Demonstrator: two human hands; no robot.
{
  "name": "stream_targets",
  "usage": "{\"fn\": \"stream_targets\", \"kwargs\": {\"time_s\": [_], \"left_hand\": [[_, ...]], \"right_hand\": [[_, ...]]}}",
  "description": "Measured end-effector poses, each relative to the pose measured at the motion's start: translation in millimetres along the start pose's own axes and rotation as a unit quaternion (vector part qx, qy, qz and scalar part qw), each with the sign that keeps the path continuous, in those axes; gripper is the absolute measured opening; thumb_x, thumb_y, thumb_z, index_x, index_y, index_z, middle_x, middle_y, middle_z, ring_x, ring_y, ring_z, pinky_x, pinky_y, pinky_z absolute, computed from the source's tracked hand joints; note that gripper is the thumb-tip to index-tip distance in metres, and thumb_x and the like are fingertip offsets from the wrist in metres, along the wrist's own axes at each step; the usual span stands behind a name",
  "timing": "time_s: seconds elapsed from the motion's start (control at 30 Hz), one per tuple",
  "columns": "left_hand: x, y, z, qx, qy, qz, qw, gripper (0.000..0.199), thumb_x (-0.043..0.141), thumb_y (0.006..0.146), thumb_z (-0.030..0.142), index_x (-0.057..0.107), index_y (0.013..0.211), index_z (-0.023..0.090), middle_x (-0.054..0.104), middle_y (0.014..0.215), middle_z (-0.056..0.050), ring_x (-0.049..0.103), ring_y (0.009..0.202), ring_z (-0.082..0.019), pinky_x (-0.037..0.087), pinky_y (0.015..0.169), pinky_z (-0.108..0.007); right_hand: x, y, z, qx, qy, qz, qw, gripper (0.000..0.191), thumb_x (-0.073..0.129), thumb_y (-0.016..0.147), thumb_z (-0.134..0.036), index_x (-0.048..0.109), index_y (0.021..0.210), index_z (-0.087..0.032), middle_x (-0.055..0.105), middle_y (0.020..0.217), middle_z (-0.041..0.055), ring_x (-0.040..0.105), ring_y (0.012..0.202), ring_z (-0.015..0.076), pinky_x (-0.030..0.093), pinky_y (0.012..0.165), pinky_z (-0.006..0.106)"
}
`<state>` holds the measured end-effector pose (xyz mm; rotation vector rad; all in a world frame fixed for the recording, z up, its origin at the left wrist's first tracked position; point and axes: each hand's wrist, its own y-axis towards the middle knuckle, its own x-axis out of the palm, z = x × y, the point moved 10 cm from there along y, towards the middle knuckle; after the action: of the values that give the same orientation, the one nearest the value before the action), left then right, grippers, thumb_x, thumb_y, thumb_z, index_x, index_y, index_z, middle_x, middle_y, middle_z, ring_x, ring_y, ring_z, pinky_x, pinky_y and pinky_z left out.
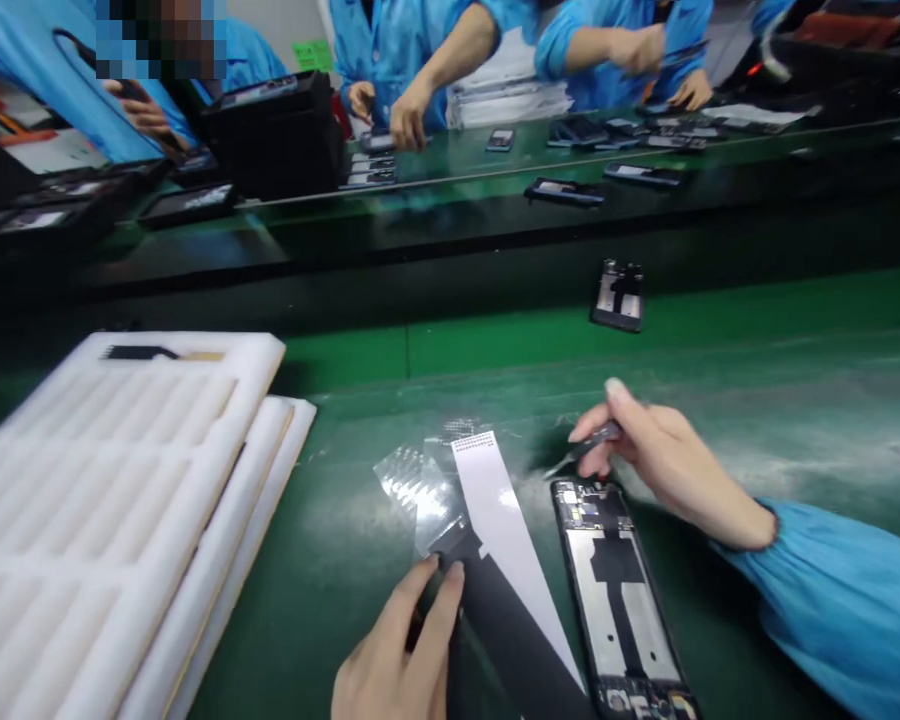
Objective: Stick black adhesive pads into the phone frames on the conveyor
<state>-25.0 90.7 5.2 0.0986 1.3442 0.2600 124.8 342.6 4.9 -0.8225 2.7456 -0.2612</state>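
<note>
Smartphone frame (621,590), rigid but delicate, lies at 5 o'clock on the green surface (757,400). Right hand (675,470) pinches slim tweezers (585,447) above it; left hand (397,650) pinches a limp black-and-white film strip (514,640), best held by its edges.

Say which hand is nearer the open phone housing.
Right. The right hand is just above the top end of the phone housing, holding tweezers; the left hand is farther off to its left, past the black strip.
</note>
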Motion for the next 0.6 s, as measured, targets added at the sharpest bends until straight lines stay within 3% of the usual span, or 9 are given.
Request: {"fn": "stream_targets", "kwargs": {"time_s": [0.13, 0.23, 0.43, 0.6], "left_hand": [[-4.4, 3, 7, 0.019, 0.047, 0.01, 0.999, 0.057, 0.04, 0.092, 0.001, 0.053, 0.143, 0.023, 0.064, 0.134, -0.014, 0.072, 0.096, -0.017, 0.058, 0.064, -0.021], [-3.8, 4, 4, -0.003, 0.061, 0.006, 0.998, 0.06, 0.044, 0.091, 0.0, 0.049, 0.146, 0.024, 0.059, 0.141, -0.015, 0.071, 0.094, -0.018, 0.059, 0.066, -0.025], [1.5, 6, 5, -0.005, 0.101, -0.041, 0.994, 0.064, 0.045, 0.089, -0.001, 0.049, 0.147, 0.025, 0.046, 0.156, -0.011, 0.068, 0.087, -0.019, 0.058, 0.064, -0.028], [4.7, 16, 14, 0.018, 0.138, -0.062, 0.988, 0.06, 0.042, 0.088, 0.0, 0.055, 0.143, 0.023, 0.051, 0.152, -0.007, 0.064, 0.076, -0.017, 0.056, 0.057, -0.028]], "right_hand": [[82, -1, -9, -0.041, -0.018, -0.188, 0.981, 0.045, 0.051, 0.099, -0.055, 0.07, 0.085, -0.017, 0.077, 0.079, 0.0065, 0.074, 0.071, 0.0182, 0.056, 0.067, 0.028], [111, -8, -20, -0.103, -0.098, -0.226, 0.964, 0.032, 0.052, 0.101, -0.044, 0.07, 0.089, -0.019, 0.077, 0.087, 0.0031, 0.075, 0.08, 0.0176, 0.055, 0.073, 0.028], [118, -7, -22, -0.144, -0.18, -0.225, 0.947, 0.034, 0.046, 0.103, -0.039, 0.069, 0.087, -0.021, 0.077, 0.085, 0.0023, 0.074, 0.075, 0.0174, 0.055, 0.069, 0.028], [116, -8, -13, -0.132, -0.205, -0.227, 0.943, 0.036, 0.046, 0.103, -0.041, 0.071, 0.085, -0.021, 0.078, 0.086, 0.0021, 0.074, 0.076, 0.0189, 0.056, 0.068, 0.028]]}}
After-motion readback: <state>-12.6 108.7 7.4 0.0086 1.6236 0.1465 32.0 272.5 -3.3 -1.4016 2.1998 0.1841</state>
